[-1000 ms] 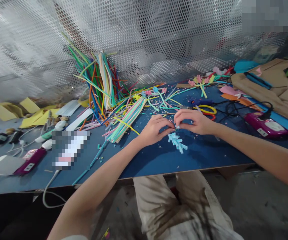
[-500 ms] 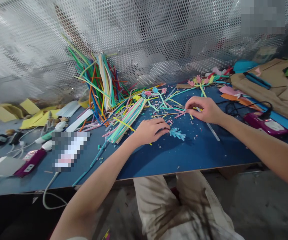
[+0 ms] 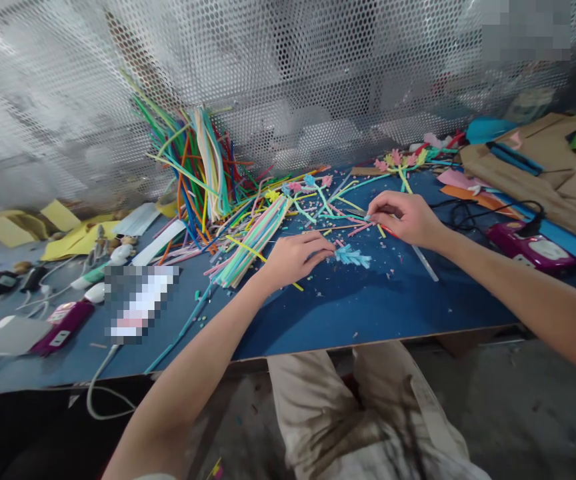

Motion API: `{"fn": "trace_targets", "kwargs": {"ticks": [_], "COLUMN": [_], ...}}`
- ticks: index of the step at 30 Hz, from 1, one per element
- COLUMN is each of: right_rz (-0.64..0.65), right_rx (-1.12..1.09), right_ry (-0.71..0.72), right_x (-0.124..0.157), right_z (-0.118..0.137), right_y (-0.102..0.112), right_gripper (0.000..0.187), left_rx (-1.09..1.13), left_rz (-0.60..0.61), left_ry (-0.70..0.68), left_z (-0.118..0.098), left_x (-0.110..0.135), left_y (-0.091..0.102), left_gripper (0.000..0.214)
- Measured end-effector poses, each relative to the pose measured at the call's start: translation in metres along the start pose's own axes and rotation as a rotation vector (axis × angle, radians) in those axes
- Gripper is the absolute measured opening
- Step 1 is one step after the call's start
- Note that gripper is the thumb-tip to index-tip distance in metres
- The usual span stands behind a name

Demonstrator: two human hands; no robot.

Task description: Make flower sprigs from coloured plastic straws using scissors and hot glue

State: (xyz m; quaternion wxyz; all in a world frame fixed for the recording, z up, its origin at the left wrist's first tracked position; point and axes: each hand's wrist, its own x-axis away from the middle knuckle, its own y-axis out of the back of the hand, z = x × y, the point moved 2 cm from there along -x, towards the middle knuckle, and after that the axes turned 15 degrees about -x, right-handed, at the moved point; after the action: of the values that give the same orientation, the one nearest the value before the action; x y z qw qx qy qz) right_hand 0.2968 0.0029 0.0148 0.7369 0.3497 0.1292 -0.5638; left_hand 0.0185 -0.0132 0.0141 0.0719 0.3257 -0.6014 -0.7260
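Observation:
My left hand (image 3: pixel 301 259) is closed in a pinch on one end of a fluffy light-blue pipe-cleaner sprig (image 3: pixel 353 256), held just above the blue table. To the right, the fingertips of my right hand (image 3: pixel 401 217) come together at a small pale-blue bit (image 3: pixel 367 218). Something red shows under that palm, too hidden to name. Pink and green pipe-cleaner pieces lie by the right fingertips. A bundle of pastel pipe cleaners (image 3: pixel 255 247) rests left of my left hand, with a yellow one across it.
Upright colored pipe cleaners (image 3: pixel 203 167) stand against a perforated metal screen (image 3: pixel 288 80). Finished pipe-cleaner flowers (image 3: pixel 401 163) lie at the back. A phone (image 3: pixel 143 303), cables and a purple power strip (image 3: pixel 63 325) occupy the left; another purple device (image 3: pixel 533 248) and cardboard (image 3: pixel 553 180) the right.
My left hand has shifted slightly left with the blue sprig, which has turned a little. My right hand has moved slightly left, and something red now shows beneath it.

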Motion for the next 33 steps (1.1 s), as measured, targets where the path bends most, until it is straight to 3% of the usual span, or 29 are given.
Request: {"fn": "trace_targets", "kwargs": {"ticks": [5,9,15,18,25,33], "right_rz": [-0.018,-0.013,-0.082,-0.112,0.054,-0.055], "right_rx": [-0.025,-0.012,-0.017,-0.148,-0.250,-0.285], "right_ry": [0.007,0.025,-0.007,-0.067,-0.046,-0.083], "right_x": [0.000,0.000,0.001,0.005,0.012,0.013], "right_z": [0.000,0.008,0.010,0.008,0.012,0.006], "right_y": [0.000,-0.002,-0.006,-0.015,-0.044,-0.051], "right_gripper": [0.014,0.015,0.016,0.017,0.013,0.014], "left_rx": [0.048,-0.037,-0.117,-0.131,-0.131,-0.191], "left_rz": [-0.055,-0.082,0.003,0.007,-0.067,-0.096], "left_ry": [0.016,0.083,0.166,0.187,0.239,0.227], "left_z": [0.000,-0.001,0.003,0.004,-0.002,-0.003], "left_x": [0.001,0.002,0.002,0.002,0.001,-0.002], "left_y": [-0.001,-0.001,-0.006,-0.007,-0.007,-0.004], "left_gripper": [0.026,0.022,0.029,0.030,0.028,0.029]}}
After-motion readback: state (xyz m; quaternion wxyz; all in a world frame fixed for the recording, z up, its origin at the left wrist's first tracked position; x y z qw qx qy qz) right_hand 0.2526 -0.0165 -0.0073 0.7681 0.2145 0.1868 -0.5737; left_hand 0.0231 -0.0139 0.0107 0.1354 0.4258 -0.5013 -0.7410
